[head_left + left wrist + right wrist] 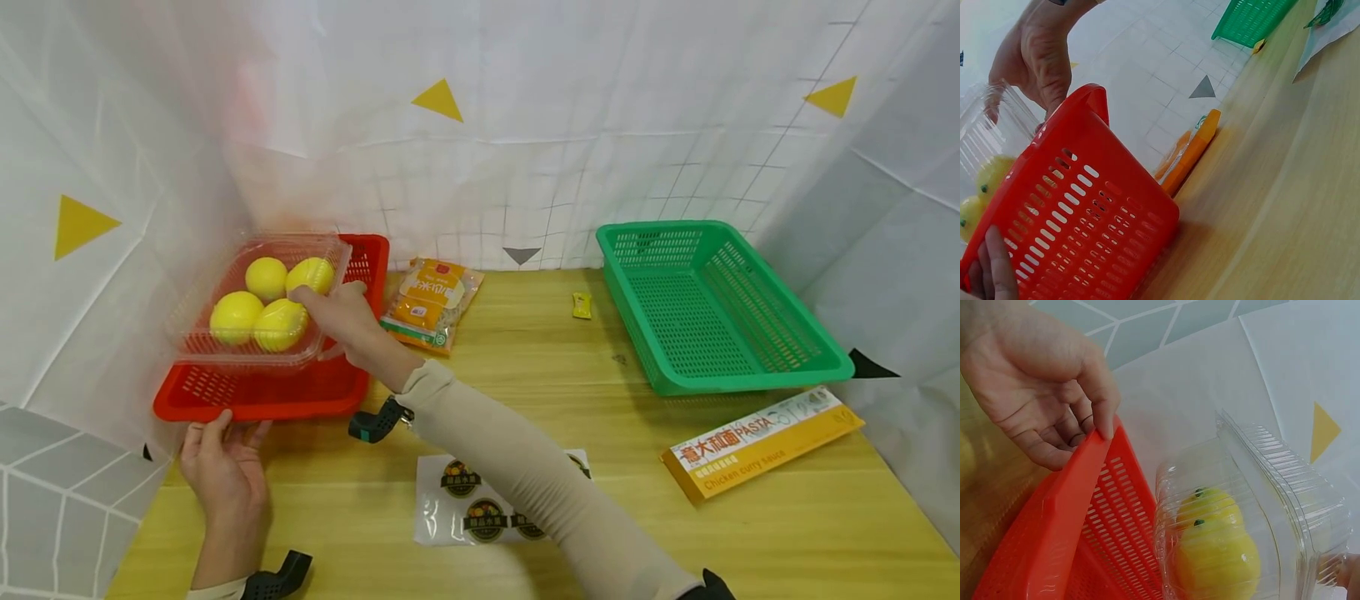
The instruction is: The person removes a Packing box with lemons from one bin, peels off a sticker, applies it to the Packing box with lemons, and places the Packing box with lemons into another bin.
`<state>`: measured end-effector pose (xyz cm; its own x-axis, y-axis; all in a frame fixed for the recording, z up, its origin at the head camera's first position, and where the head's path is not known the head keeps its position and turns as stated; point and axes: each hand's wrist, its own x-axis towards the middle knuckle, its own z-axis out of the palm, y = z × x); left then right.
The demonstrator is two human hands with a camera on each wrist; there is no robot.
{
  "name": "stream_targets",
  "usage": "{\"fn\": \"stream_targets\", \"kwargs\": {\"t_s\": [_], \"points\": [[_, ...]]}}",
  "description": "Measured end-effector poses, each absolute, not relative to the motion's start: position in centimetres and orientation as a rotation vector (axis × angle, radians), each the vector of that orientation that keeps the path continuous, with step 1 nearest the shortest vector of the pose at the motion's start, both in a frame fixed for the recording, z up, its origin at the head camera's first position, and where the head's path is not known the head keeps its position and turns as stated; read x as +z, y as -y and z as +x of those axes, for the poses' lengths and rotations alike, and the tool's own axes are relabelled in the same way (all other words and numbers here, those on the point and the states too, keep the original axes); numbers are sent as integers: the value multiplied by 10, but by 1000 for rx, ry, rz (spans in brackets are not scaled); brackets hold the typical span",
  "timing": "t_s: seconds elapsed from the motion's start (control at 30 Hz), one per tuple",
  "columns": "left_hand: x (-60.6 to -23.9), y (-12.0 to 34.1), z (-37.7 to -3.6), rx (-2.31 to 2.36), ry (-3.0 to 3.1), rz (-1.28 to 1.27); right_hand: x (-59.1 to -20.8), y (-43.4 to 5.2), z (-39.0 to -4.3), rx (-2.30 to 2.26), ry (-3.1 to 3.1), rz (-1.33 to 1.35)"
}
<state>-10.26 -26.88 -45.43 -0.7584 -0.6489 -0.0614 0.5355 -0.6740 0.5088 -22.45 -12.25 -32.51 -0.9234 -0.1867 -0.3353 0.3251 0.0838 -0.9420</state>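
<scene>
My left hand [228, 471] grips the near rim of the red basket [255, 410], with a fingertip over the edge, palm turned up and the other fingers curled below. My right hand [347, 325] holds the right side of a clear plastic box [243, 358], my thumb lying on top of it. Inside the box are four yellow fruits [236, 317], grouped together; through the clear wall, the wrist views show small green spots on two of them. The box is over the red basket, reaching past its left side; I cannot tell whether its underside touches the basket.

Just right of the red basket lies an orange food packet [431, 304] on the table [525, 358]. Farther right is a small yellow wrapped piece [582, 305], near the green basket [750, 385]. In front of the green basket, at a slant, lies a yellow and white box [761, 446] printed with "PASTA" and "Chicken curry sauce". My right forearm, in a beige sleeve [525, 467], crosses above a sheet of round dark stickers [450, 525] and hides part of it. Behind everything hangs white sheeting [525, 92] marked with yellow triangles [441, 101].
</scene>
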Motion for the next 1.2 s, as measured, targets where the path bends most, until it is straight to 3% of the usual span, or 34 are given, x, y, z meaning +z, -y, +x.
{"fn": "stream_targets", "kwargs": {"t_s": [1.2], "points": [[-452,271,-104,-2395,583,340,-307,97,-216,-1976,-1946,-139]]}}
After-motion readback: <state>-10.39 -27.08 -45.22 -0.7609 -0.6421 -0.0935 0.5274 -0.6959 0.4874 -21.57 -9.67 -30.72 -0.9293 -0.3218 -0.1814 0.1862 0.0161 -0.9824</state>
